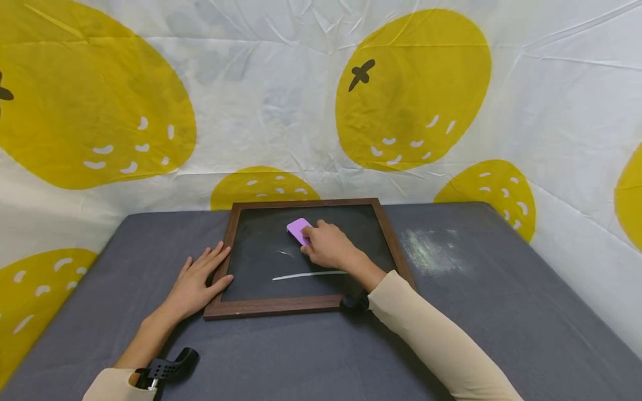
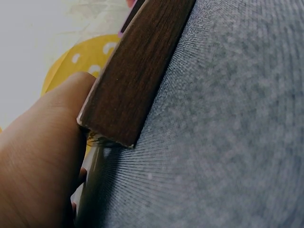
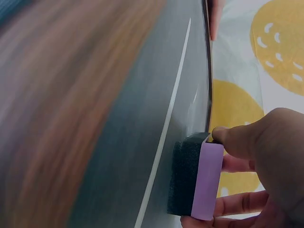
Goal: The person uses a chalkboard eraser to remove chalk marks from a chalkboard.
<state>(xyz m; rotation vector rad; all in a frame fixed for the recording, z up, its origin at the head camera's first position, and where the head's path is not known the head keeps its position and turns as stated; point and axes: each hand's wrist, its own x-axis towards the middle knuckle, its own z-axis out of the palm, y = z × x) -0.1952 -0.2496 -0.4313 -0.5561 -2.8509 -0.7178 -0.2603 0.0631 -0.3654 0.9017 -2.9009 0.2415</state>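
A framed chalkboard lies on the cloth-covered table, its brown wooden frame filling much of the left wrist view. My right hand grips a chalkboard eraser with a purple back and a dark pad. In the right wrist view that eraser has its pad against the board, thumb on one end and fingers along the other side. A long white chalk line runs across the lower board, with a short faint mark above it. My left hand rests on the frame's left edge, fingers spread.
Dark grey cloth covers the table. Right of the board, a pale chalk smudge marks the cloth. A white curtain with yellow fruit prints hangs behind the table and at both sides. Each wrist bears a black camera mount.
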